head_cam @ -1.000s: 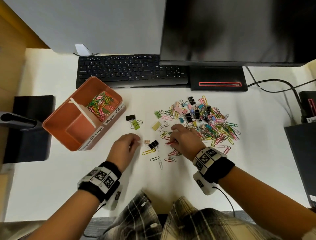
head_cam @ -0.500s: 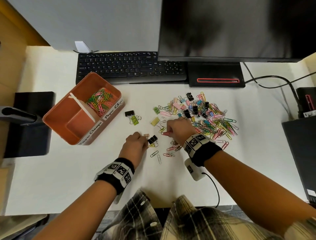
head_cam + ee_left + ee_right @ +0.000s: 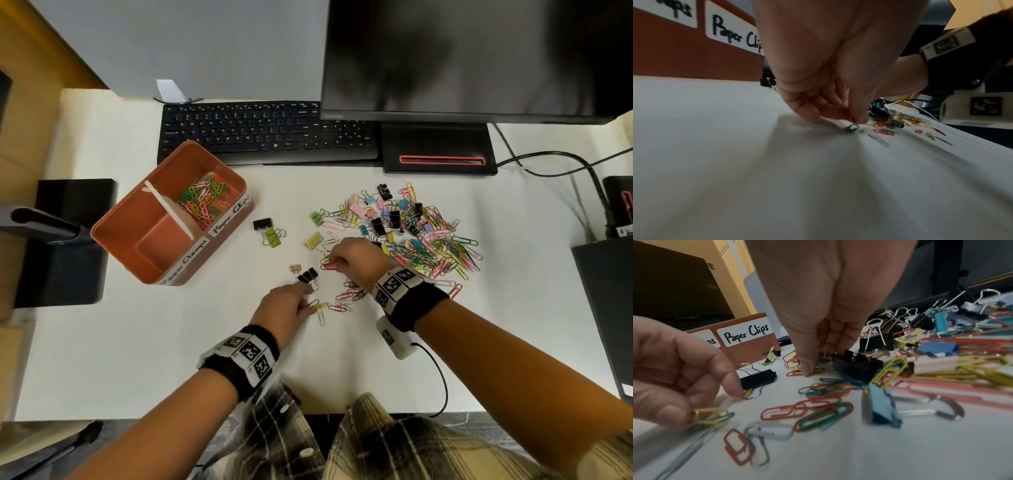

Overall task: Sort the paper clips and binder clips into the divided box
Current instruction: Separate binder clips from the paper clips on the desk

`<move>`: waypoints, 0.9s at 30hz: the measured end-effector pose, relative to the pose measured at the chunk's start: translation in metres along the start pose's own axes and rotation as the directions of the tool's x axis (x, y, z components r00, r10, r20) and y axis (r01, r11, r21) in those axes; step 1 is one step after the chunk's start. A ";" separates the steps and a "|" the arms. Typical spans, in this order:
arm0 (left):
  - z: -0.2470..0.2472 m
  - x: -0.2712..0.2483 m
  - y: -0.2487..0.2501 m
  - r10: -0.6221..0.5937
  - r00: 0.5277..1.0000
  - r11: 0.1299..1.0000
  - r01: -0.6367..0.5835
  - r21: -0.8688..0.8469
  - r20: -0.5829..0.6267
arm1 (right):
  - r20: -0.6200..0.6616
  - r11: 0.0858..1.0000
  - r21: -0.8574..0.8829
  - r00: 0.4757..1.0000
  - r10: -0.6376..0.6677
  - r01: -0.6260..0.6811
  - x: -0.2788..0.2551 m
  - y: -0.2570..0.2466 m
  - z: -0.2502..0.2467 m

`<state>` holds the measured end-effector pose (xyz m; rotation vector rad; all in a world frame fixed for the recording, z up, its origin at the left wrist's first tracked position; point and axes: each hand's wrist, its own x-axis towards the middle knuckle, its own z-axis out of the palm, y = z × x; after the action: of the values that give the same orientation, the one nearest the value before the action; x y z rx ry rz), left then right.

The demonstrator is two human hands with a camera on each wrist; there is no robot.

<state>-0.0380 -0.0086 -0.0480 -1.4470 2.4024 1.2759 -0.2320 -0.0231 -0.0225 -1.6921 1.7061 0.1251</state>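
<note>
The orange divided box (image 3: 113,236) stands at the left, with several coloured paper clips (image 3: 202,202) in its far compartment; the near compartment is bare. A mixed pile of paper clips and binder clips (image 3: 418,233) lies at centre right. My left hand (image 3: 308,305) pinches a yellow paper clip (image 3: 320,306) low over the table, also seen as the yellow paper clip (image 3: 709,412) in the right wrist view. My right hand (image 3: 337,262) grips red paper clips (image 3: 332,265) at the pile's near left edge. A black binder clip (image 3: 308,275) lies between the hands.
A black keyboard (image 3: 267,133) and a monitor stand (image 3: 438,150) sit behind the clips. Cables (image 3: 548,164) run at the right. Loose paper clips (image 3: 349,298) lie by the right wrist. A black and a green binder clip (image 3: 269,231) lie near the box.
My left hand has moved right to the loose clips and taken a yellow paper clip between its fingers. My right hand has stayed by the pile, still holding red clips.
</note>
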 end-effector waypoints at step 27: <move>0.007 0.006 -0.005 0.347 0.930 0.899 -0.367 0.240 0.121 | -0.010 0.999 0.043 1.000 -0.001 0.002 0.005 0.008 0.006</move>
<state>-0.0402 -0.0091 -0.0580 -0.9004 2.7435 0.9926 -0.2363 -0.0233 -0.0330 -1.6655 1.7029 0.0793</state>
